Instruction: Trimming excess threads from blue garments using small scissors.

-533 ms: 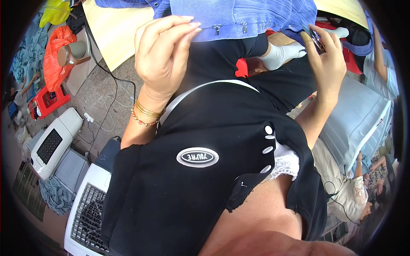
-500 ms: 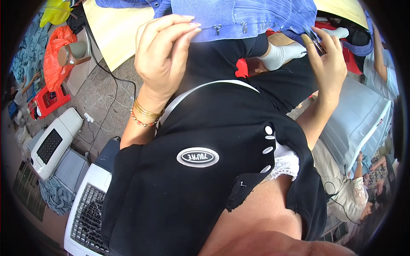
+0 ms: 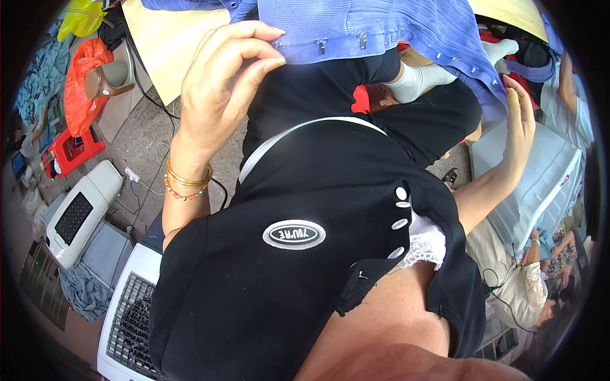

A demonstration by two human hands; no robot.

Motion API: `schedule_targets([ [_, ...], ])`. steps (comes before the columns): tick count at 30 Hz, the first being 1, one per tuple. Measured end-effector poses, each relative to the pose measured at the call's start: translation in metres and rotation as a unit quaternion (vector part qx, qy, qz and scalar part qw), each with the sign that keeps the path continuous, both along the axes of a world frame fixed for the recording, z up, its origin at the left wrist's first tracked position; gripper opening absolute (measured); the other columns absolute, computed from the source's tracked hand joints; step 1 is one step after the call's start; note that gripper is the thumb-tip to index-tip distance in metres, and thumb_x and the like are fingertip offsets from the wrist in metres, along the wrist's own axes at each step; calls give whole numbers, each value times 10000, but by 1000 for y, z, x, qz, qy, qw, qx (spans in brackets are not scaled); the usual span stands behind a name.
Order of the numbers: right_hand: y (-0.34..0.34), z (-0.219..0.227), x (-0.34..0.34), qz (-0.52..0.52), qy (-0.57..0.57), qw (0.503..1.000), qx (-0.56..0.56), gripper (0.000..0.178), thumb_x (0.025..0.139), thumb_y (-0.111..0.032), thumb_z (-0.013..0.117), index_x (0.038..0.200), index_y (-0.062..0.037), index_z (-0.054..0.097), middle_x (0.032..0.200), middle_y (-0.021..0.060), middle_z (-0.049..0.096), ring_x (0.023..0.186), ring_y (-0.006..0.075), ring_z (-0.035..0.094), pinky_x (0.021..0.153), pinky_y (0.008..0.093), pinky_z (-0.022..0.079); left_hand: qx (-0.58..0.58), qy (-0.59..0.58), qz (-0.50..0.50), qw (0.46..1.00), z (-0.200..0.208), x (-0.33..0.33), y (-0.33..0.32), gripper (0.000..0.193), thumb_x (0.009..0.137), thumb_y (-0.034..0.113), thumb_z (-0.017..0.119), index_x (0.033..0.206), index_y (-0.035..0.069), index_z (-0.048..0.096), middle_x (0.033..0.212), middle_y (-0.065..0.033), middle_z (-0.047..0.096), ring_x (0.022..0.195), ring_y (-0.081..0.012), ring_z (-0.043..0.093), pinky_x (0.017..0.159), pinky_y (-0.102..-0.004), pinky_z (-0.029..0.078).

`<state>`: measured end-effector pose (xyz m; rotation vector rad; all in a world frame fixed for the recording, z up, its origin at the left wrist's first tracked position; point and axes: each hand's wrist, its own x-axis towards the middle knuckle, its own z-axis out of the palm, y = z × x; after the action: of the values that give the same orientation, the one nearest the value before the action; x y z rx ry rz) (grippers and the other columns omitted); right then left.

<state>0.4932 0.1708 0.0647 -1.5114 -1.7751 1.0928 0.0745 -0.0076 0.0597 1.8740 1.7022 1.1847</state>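
Note:
A blue ribbed garment (image 3: 375, 28) lies across my lap, with a row of small metal fasteners (image 3: 363, 40) along its near edge. My left hand (image 3: 219, 92) is at the garment's left end, thumb and fingers curled into a pinch. What they hold, if anything, is too small to make out. My right hand (image 3: 520, 124) is beside the garment's right end, its fingers drawn close together. A yellow covering shows on one of its digits. Whatever lies between those fingers is hidden.
Pale yellow boards (image 3: 166, 47) lie under the garment. A grey plastic bin (image 3: 521, 178) stands on the right, where other people sit. To the left are a red stool (image 3: 75, 152), an orange bag (image 3: 86, 79), white machines (image 3: 89, 206) and cables across the floor.
My right hand has moved outward to the right; the dark snips seen in it earlier no longer show. The garment's right end now spreads down toward it. My left hand has shifted slightly left.

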Motion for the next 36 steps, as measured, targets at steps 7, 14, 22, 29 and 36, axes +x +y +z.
schedule_targets([
  [7,-20,-45,73,-26,-369,927,56,503,1000,-556,410,1320,-236,629,1242,86,673,1190,281,611,1012,363,427,-7,21,-27,999,3,-6,-2,90,844,5,699,928,11,668,1057,-106,689,969,-241,648,864,-331,505],
  [14,-29,-75,152,-115,-589,793,-101,531,1003,-524,403,1303,-142,617,1278,138,641,1205,335,585,999,398,440,-19,15,-39,999,8,-9,1,90,846,-4,696,932,-1,671,1064,-112,692,969,-233,656,857,-313,516],
  [22,-31,-31,-32,77,-203,945,244,346,897,-84,717,1241,-81,671,851,23,569,746,91,527,669,201,420,61,104,-25,992,9,-1,0,173,784,-29,751,940,8,684,1077,-118,667,933,-232,664,786,-307,545],
  [29,-52,21,-168,338,-7,893,296,463,769,14,773,1221,-35,691,867,37,565,763,116,542,686,232,438,157,111,28,981,-9,7,-4,211,770,-36,774,956,9,686,1002,-106,641,898,-209,664,748,-293,561],
  [36,-57,60,-215,419,-98,865,259,451,785,-193,776,1206,-73,665,771,41,485,639,175,526,553,297,426,190,124,25,974,-17,4,-2,235,743,-11,798,954,35,703,986,-81,637,858,-205,669,712,-286,562],
])
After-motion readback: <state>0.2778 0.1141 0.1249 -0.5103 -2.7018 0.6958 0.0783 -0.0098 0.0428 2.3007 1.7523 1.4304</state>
